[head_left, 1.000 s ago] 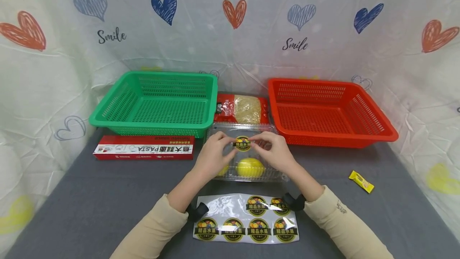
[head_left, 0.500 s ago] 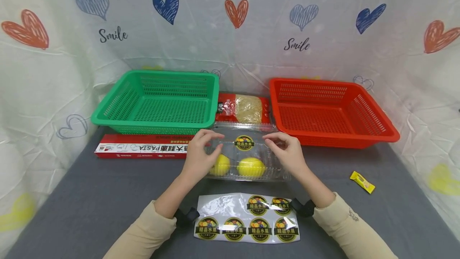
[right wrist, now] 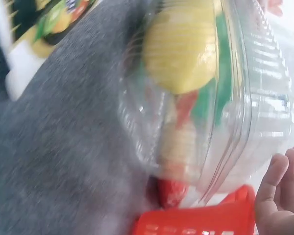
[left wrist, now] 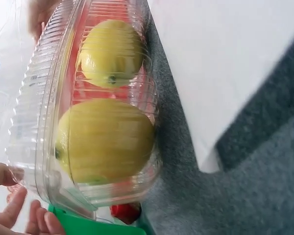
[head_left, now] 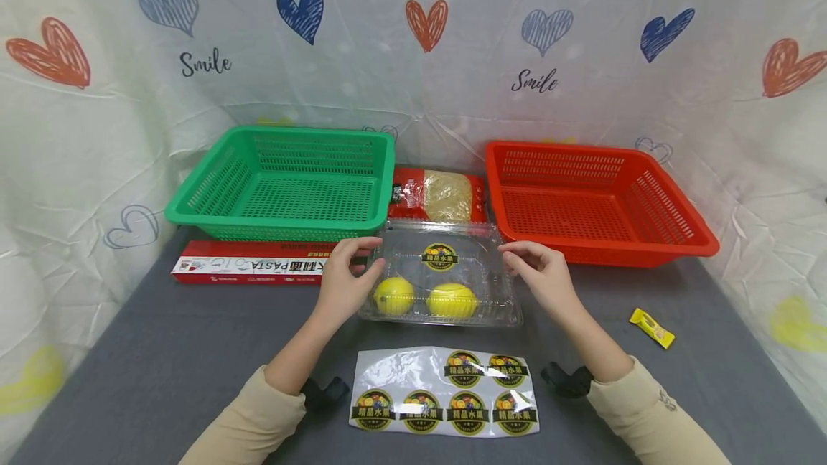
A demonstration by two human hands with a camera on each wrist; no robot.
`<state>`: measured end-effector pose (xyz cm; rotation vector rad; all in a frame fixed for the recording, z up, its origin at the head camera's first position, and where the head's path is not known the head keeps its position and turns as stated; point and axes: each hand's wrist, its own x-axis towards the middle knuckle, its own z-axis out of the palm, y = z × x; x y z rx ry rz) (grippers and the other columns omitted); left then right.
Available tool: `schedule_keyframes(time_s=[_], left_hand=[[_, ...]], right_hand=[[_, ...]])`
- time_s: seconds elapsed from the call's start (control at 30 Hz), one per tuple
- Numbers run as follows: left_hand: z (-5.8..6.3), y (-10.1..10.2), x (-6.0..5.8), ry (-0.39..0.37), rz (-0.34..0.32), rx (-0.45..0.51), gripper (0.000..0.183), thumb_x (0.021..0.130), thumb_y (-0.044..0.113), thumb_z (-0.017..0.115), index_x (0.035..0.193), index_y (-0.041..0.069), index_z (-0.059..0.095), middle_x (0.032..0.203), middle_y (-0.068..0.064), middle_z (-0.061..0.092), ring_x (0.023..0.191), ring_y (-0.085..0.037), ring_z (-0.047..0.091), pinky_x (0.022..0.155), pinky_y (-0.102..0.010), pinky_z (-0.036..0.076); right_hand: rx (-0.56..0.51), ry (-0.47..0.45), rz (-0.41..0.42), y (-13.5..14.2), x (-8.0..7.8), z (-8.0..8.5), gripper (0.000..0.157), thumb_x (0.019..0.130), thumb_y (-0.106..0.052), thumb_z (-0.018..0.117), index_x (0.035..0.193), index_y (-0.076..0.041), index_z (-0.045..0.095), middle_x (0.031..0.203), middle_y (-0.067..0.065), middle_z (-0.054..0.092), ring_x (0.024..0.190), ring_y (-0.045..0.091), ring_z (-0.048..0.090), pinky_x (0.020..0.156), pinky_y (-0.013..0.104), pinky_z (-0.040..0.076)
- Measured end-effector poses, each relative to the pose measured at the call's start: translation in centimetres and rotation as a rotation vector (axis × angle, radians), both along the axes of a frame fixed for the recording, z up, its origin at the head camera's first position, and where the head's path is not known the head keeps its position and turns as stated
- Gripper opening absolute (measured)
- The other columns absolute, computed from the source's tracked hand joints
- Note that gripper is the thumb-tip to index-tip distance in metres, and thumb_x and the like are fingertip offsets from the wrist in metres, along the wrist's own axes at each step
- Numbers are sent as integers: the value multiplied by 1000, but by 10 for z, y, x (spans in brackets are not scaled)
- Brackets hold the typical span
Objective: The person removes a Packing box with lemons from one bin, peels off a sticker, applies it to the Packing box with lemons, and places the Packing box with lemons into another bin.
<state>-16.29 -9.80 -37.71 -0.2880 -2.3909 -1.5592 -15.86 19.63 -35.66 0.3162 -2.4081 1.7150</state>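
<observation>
A grey table point(head_left: 161, 368) stands before a white, heart-printed curtain point(head_left: 362, 70), with a green basket point(head_left: 278, 233) and a red basket point(head_left: 614, 252) along its back. The clear container point(head_left: 487, 275) sits mid-table, yellow fruit point(head_left: 452, 301) inside and a round sticker point(head_left: 439, 257) on its lid, a sticker sheet point(head_left: 400, 372) nearer the person. The left hand point(head_left: 344, 282) and right hand point(head_left: 545, 277) flank the container, each grip loosely parted between thumb and fingers, holding nothing; whether the left one touches the edge, I cannot tell.

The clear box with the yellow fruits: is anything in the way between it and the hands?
No, nothing I can see: the left hand and right hand are close beside the clear box, one each side.
</observation>
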Motion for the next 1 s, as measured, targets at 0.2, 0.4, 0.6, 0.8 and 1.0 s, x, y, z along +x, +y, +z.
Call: schedule_keyframes(time_s=[0.2, 0.4, 0.6, 0.8, 1.0], left_hand=[[-5, -5, -1, -203, -4, -56, 47, 85, 20, 65, 127, 9, 49, 124, -15, 40, 111, -31, 42, 86, -48, 43], [-10, -8, -5, -314, -50, -25, 54, 86, 25, 64, 133, 10, 41, 131, -18, 34, 119, -36, 39, 95, -49, 37], [-12, -7, -4, -346, -94, 55, 62, 86, 25, 65, 137, 12, 33, 138, -17, 25, 123, -36, 37, 91, -47, 43], [-13, -3, -6, -346, -104, 98, 63, 86, 27, 64, 139, 14, 32, 142, -13, 23, 125, -37, 36, 90, -49, 44], [-14, 0, -8, -333, -99, 135, 62, 86, 26, 64, 139, 16, 33, 142, -12, 24, 126, -37, 34, 92, -50, 41]], right_hand=[[-57, -40, -41, 19, -2, -11, 27, 89, -11, 60, 106, 10, 61, 91, 17, 65, 78, 13, 63, 69, 21, 52], [-237, -141, -40, 39, 1, -13, 33, 90, -16, 60, 110, 9, 57, 88, -4, 66, 83, 10, 63, 74, 19, 50], [-537, -276, 18, 60, 3, -16, 21, 91, -13, 57, 108, 0, 59, 91, 1, 66, 85, 11, 64, 79, 22, 49], [-678, -330, 21, 77, 3, -19, 16, 93, -11, 53, 106, -5, 61, 92, 3, 67, 87, 13, 65, 80, 23, 50], [-746, -342, 24, 87, 3, -20, 16, 93, -10, 52, 104, -7, 62, 93, 5, 67, 87, 15, 65, 80, 23, 50]])
